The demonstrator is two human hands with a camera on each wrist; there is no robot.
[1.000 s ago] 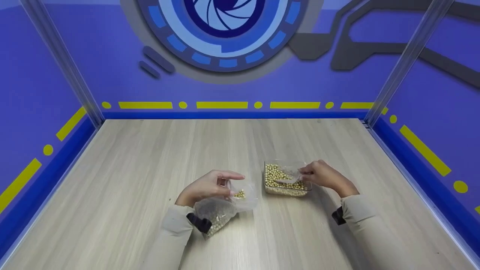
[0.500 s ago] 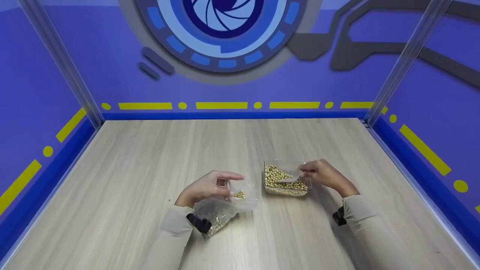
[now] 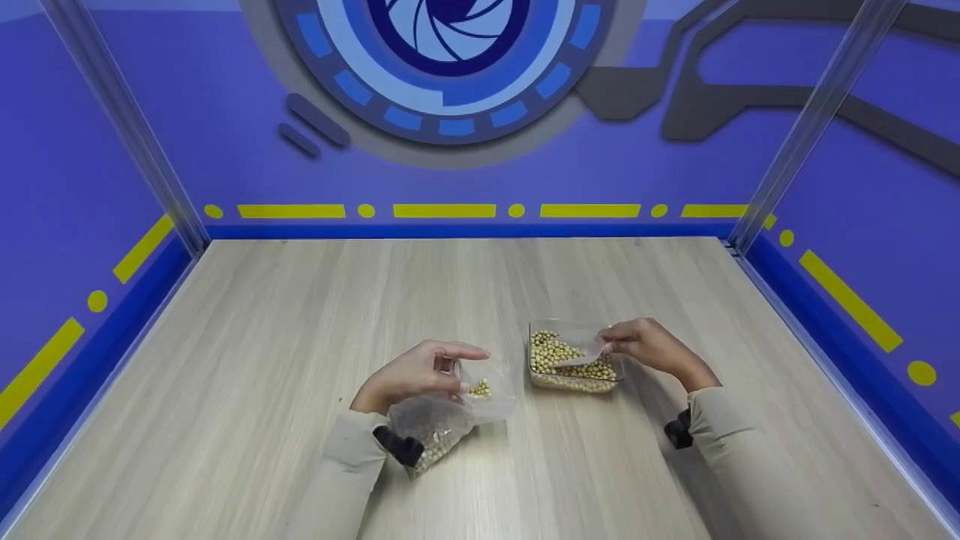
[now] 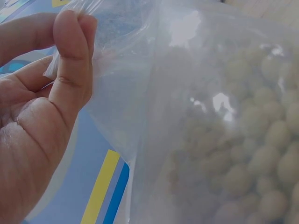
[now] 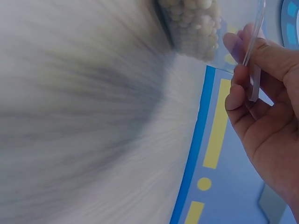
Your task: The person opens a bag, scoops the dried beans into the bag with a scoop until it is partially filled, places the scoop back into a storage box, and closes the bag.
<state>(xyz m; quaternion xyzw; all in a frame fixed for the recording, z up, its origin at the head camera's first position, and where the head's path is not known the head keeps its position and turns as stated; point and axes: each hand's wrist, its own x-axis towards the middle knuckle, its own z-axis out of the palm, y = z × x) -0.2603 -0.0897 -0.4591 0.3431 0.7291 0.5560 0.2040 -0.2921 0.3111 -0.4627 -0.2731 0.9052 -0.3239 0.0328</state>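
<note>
My left hand [image 3: 412, 375] pinches the mouth edge of a clear plastic bag [image 3: 431, 435], between thumb and fingers in the left wrist view. Pale round beans [image 4: 257, 158] fill the bag's lower part, and a few more yellow ones [image 3: 480, 388] show at its mouth. To the right stands a clear rectangular container [image 3: 559, 324] of yellowish beans [image 3: 551, 351]. Over its right side, my right hand [image 3: 652, 352] grips the handle of a translucent scoop [image 3: 585, 361], whose blade lies among the beans. The right wrist view shows the fingers around the handle [image 5: 255, 84].
Both things sit on a pale wood-grain table [image 3: 315, 300]. Blue printed panels [image 3: 225, 150] wall its back and sides, with metal posts [image 3: 135, 127] at the rear corners. A gap of bare tabletop separates the bag's mouth from the container.
The right hand and scoop have shifted slightly, and the scoop's handle end now sits a little higher and steeper. The left hand and the bag stay in place.
</note>
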